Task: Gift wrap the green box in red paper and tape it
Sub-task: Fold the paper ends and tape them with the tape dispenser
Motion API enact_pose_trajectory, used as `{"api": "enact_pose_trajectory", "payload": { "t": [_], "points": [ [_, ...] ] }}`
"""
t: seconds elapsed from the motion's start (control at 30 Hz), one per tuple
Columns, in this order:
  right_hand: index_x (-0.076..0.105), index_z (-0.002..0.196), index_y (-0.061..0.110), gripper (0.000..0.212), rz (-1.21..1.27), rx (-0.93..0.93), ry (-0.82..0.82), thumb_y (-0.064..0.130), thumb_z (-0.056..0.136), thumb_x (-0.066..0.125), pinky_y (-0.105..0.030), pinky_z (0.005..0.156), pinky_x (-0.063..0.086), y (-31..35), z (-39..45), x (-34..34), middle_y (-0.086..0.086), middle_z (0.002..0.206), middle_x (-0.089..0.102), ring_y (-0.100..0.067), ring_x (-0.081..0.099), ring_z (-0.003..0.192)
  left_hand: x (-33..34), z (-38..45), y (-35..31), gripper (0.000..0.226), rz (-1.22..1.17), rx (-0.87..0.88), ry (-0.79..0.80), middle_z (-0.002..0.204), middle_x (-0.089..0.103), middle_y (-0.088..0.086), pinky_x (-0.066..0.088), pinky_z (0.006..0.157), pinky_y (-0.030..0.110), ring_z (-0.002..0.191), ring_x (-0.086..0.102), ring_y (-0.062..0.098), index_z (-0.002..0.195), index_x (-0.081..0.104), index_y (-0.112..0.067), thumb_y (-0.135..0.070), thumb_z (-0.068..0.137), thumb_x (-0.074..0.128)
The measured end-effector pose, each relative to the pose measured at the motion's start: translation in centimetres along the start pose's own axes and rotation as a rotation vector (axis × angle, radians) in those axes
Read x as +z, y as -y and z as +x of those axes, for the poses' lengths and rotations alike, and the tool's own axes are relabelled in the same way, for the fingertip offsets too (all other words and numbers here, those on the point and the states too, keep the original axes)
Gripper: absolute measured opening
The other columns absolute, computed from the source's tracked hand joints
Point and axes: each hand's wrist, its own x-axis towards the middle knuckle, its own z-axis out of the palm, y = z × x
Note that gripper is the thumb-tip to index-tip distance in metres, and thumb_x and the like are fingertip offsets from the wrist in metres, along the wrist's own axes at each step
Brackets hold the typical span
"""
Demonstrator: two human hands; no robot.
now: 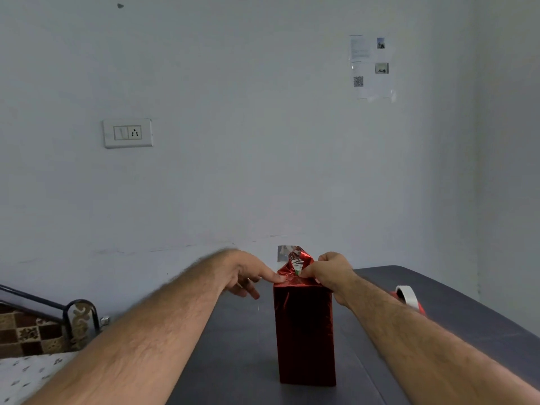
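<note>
The box [304,331] lies lengthwise on the dark table [239,346], covered in shiny red paper. At its far end the paper [296,263] stands up in loose flaps with a silver inside, and a sliver of green shows there. My left hand [251,276] presses the far left corner of the paper with a straight forefinger. My right hand [330,273] pinches the paper flap at the far right corner. A roll of white tape [407,296] on a red holder stands on the table to the right, partly behind my right forearm.
A pale wall rises just behind the table, with a switch socket [128,133] at left and papers [369,67] at right. A bed [35,346] with a metal rail and patterned cover lies at lower left, beside the table.
</note>
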Motion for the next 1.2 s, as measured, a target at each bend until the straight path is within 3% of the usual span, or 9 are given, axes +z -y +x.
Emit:
{"api": "enact_pose_trajectory", "payload": {
  "t": [0.13, 0.33, 0.5, 0.63, 0.7, 0.83, 0.97, 1.07, 1.2],
  "points": [
    [0.065, 0.111, 0.005, 0.047, 0.002, 0.004, -0.001, 0.003, 0.071, 0.089, -0.041, 0.081, 0.066, -0.2, 0.5, 0.0, -0.012, 0.103, 0.076, -0.025, 0.075, 0.095, 1.1, 0.1, 1.1, 0.062, -0.264, 0.025, -0.027, 0.125, 0.068, 0.005, 0.030, 0.095, 0.045, 0.108, 0.067, 0.021, 0.119, 0.072, -0.018, -0.045, 0.067, 0.093],
    [0.065, 0.110, 0.006, 0.041, -0.016, 0.001, 0.013, 0.004, 0.076, 0.087, -0.030, 0.062, 0.057, 0.3, -0.2, -0.1, -0.010, 0.102, 0.075, -0.020, 0.073, 0.089, 4.2, 1.1, 0.6, 0.072, -0.354, 0.103, -0.120, 0.137, 0.057, 0.012, 0.043, 0.093, 0.039, 0.125, 0.057, 0.028, 0.144, 0.057, -0.013, -0.042, 0.085, 0.084],
    [0.065, 0.111, 0.007, 0.040, -0.016, 0.004, 0.015, 0.005, 0.077, 0.087, -0.029, 0.060, 0.055, 0.4, -0.5, -0.2, -0.008, 0.101, 0.074, -0.018, 0.072, 0.087, 4.7, 1.5, 1.8, 0.078, -0.477, 0.263, -0.266, 0.157, 0.050, 0.011, 0.043, 0.113, 0.042, 0.144, 0.048, 0.030, 0.150, 0.048, -0.004, -0.054, 0.094, 0.071],
    [0.066, 0.110, 0.004, 0.038, 0.044, -0.014, 0.005, 0.005, 0.079, 0.088, -0.029, 0.060, 0.055, 0.2, -0.5, -0.5, -0.011, 0.102, 0.076, -0.016, 0.071, 0.080, 4.0, 0.8, 1.2, 0.027, -0.388, 0.426, -0.371, 0.121, 0.063, 0.000, 0.049, 0.100, 0.038, 0.114, 0.060, 0.017, 0.106, 0.058, -0.019, -0.044, 0.100, 0.065],
    [0.066, 0.115, 0.002, 0.045, 0.105, -0.029, -0.011, 0.006, 0.078, 0.090, -0.031, 0.065, 0.060, -0.1, -0.5, -0.6, -0.014, 0.104, 0.077, -0.017, 0.073, 0.079, 3.8, 0.0, 0.5, 0.017, -0.264, 0.521, -0.428, 0.112, 0.064, -0.010, 0.048, 0.104, 0.041, 0.105, 0.061, 0.009, 0.105, 0.059, -0.029, -0.039, 0.096, 0.069],
    [0.069, 0.112, 0.009, 0.045, 0.151, -0.041, -0.016, 0.014, 0.074, 0.094, -0.038, 0.074, 0.053, -0.1, -1.0, -1.2, -0.014, 0.109, 0.079, -0.022, 0.073, 0.089, 3.9, -2.1, -1.9, 0.015, 0.007, 0.671, -0.572, 0.096, 0.067, -0.022, 0.039, 0.109, 0.045, 0.094, 0.062, 0.000, 0.096, 0.065, -0.037, -0.023, 0.094, 0.071],
    [0.072, 0.108, 0.014, 0.027, 0.098, -0.057, -0.066, 0.018, 0.085, 0.087, -0.030, 0.067, 0.048, -0.2, -1.2, -3.9, -0.008, 0.110, 0.075, -0.019, 0.064, 0.091, 5.3, -4.2, -3.8, 0.013, 0.119, 0.891, -0.631, 0.091, 0.070, -0.021, 0.036, 0.112, 0.040, 0.091, 0.066, 0.001, 0.100, 0.070, -0.033, -0.022, 0.096, 0.071],
    [0.077, 0.100, 0.016, 0.010, 0.011, -0.034, -0.142, 0.013, 0.091, 0.078, -0.029, 0.062, 0.048, -1.3, -0.7, -7.0, -0.006, 0.104, 0.076, -0.018, 0.065, 0.084, 8.0, -4.9, -5.1, 0.008, 0.219, 0.990, -0.612, 0.094, 0.074, -0.017, 0.033, 0.114, 0.036, 0.093, 0.067, 0.003, 0.104, 0.074, -0.030, -0.026, 0.097, 0.071],
    [0.079, 0.081, 0.019, 0.018, -0.182, 0.019, -0.286, 0.004, 0.088, 0.073, -0.025, 0.052, 0.045, -4.6, 0.2, -12.8, -0.005, 0.086, 0.076, -0.018, 0.062, 0.066, 13.4, -3.4, -7.3, 0.008, 0.249, 1.019, -0.501, 0.092, 0.076, -0.014, 0.041, 0.112, 0.039, 0.091, 0.069, 0.006, 0.101, 0.076, -0.028, -0.026, 0.095, 0.072]
  ]
}}
